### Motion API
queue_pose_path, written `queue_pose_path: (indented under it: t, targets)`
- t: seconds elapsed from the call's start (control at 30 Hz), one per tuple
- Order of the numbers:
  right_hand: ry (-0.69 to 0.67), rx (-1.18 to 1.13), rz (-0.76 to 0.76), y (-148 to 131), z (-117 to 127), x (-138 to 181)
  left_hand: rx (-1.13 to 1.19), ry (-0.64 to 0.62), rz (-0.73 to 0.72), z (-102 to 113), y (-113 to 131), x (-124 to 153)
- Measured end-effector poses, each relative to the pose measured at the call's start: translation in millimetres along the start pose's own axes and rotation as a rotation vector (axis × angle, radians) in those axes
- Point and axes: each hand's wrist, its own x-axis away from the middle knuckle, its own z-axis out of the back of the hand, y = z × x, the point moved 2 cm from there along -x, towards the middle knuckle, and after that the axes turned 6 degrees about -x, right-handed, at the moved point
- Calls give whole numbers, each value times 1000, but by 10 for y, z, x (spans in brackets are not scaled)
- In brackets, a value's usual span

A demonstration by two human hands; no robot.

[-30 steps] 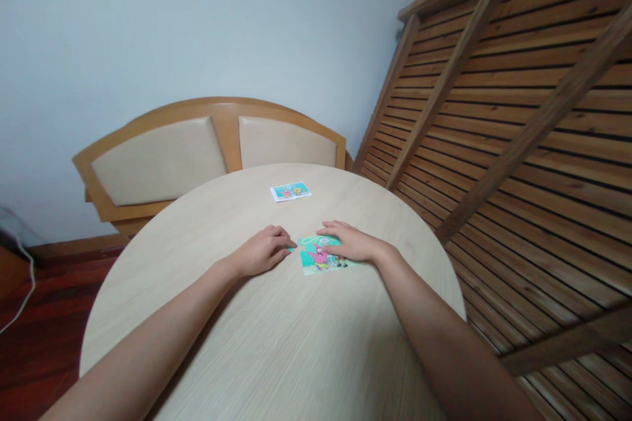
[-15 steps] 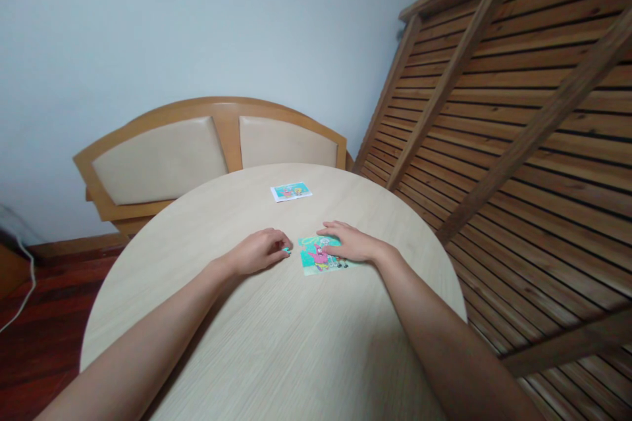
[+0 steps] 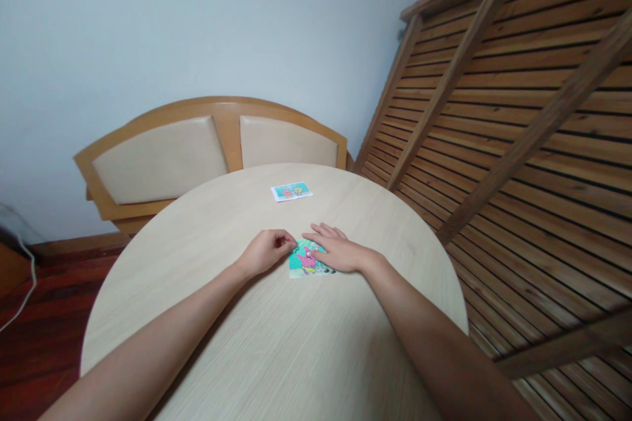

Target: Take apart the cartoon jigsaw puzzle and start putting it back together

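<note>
Near the middle of the frame, on a round pale wooden table (image 3: 276, 342), lies a small puzzle picture (image 3: 306, 262) in teal with a pink cartoon figure on it. Both of the person's bare forearms reach up from the bottom edge toward it.

The right hand (image 3: 336, 251) lies flat on top of the puzzle picture, palm down, covering its right part. Its fingers (image 3: 320, 235) are stretched out and slightly spread, pointing toward the upper left of the frame, pressed on the printed surface rather than closed around anything.

The left hand (image 3: 266, 251) sits just left of the puzzle picture, knuckles up, loosely curled. Its fingertips are drawn together at the upper left corner of the puzzle picture, touching its edge. I cannot tell whether they pinch a loose piece there or only the border; the spot is too small to read.

Higher in the frame, well apart from the hands and near the far edge of the table, lies a second small printed card (image 3: 291, 191) with a white border and cartoon figures, flat and untouched.

Behind the table, a wooden bench back (image 3: 162, 158) with two beige padded panels stands against a pale blue wall (image 3: 197, 26). The right side of the frame is filled by a slatted wooden frame (image 3: 518, 112) leaning at an angle. At the lower left, dark red floor (image 3: 34, 329) shows, with a white cable (image 3: 27, 289) trailing across it.
</note>
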Motion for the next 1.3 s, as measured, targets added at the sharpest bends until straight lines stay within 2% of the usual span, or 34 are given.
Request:
queue_pose_path:
  t: [0.23, 0.67, 0.9, 1.13, 1.23, 1.3]
  targets:
    - [-29, 24, -14, -82, -58, 2, -154, -10, 3, 64, -12, 34]
    - [-17, 53, -3, -112, -81, 12, -243, -1, -35, 66, -34, 25]
    - [2, 60, -6, -95, -121, -19, -398, 138, -143, 63, -67, 15]
    - [93, 79, 14, -123, -150, -60, -420, 215, -97, 38, -219, -28]
    - [128, 84, 18, -140, -151, -97, -394, 202, -178, 17, -193, -22]
    - [145, 81, 30, -146, -153, -128, -399, 134, -257, -10, -163, -14]
